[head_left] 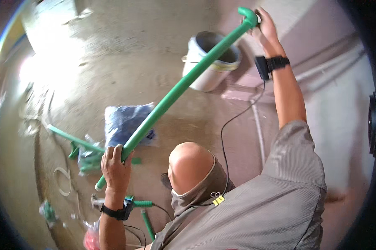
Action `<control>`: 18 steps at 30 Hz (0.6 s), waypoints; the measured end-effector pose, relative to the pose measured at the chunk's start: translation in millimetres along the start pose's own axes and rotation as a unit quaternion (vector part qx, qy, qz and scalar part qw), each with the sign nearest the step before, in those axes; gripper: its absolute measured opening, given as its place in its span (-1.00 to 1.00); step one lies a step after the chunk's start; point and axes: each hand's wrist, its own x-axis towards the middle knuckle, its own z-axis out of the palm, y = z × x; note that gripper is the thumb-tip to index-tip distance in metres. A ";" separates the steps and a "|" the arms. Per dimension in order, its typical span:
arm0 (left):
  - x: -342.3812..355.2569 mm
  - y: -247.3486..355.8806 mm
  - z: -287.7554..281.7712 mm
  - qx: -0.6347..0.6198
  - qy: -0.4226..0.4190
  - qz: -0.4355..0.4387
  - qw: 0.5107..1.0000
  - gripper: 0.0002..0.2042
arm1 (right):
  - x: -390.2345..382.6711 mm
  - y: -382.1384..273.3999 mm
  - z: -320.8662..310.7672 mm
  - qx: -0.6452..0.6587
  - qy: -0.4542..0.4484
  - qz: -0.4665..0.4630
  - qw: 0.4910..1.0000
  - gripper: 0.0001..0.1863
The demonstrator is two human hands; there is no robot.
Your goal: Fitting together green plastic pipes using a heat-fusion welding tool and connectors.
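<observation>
A long green plastic pipe [184, 85] stretches diagonally across the view, from lower left to upper right. Its far end carries a green elbow fitting [249, 16]. My left hand [115, 166] is wrapped round the pipe near its lower end, leaving a short piece sticking out below. Up at the elbow, my right hand [266, 31] grips the pipe's top end; part of its fingers is hidden behind the fitting. Behind the pipe, a white bucket [200, 75] stands on the floor.
A clear bag of dark blue stuff [123, 121] lies beyond my left hand. Left of it are another green pipe [71, 137] and a bag of green fittings [90, 162]. A green-handled tool [142, 203] with a cable lies near my left wrist. A wall [334, 125] rises at right.
</observation>
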 end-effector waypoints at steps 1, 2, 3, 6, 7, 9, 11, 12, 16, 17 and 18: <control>10.1 14.1 3.5 -0.028 0.002 0.035 0.999 -0.70 | 27.7 -31.7 -33.6 -0.067 -0.046 0.029 0.996 -0.64; 16.5 25.1 12.5 -0.037 0.000 0.045 0.998 -0.70 | 31.6 -48.6 -41.8 -0.076 -0.036 0.024 0.996 -0.64; 24.7 38.7 23.4 -0.075 -0.028 0.050 0.996 -0.70 | 32.8 -71.7 -45.7 -0.103 0.021 0.023 0.994 -0.63; 49.5 74.5 52.8 -0.123 -0.083 0.101 0.984 -0.64 | 35.5 -125.9 -78.0 -0.086 0.121 -0.031 0.988 -0.70; 52.4 76.5 60.9 -0.138 -0.110 0.105 0.979 -0.65 | 41.1 -145.8 -97.2 -0.113 0.135 -0.017 0.984 -0.67; 50.7 75.2 86.6 -0.136 -0.155 0.140 0.968 -0.71 | 65.9 -214.3 -178.1 -0.188 0.110 -0.064 0.974 -0.62; 62.1 63.2 71.9 -0.167 -0.234 0.204 0.936 -0.73 | 82.9 -242.5 -204.5 -0.218 0.150 -0.067 0.962 -0.62; 66.8 55.6 52.7 -0.080 -0.329 0.162 0.927 -0.81 | 82.1 -245.7 -222.4 -0.249 0.191 -0.052 0.948 -0.63; 47.6 -4.4 16.0 -0.060 -0.315 -0.066 0.945 -0.76 | 55.0 -224.3 -159.3 -0.403 0.326 -0.064 0.853 -0.67; 25.3 -38.7 26.0 0.013 -0.283 -0.085 0.955 -0.81 | 69.1 -227.3 -176.8 -0.386 0.348 -0.092 0.849 -0.63; 6.5 -71.2 31.6 0.031 -0.288 -0.055 0.955 -0.84 | 90.3 -225.4 -214.9 -0.386 0.352 -0.100 0.847 -0.63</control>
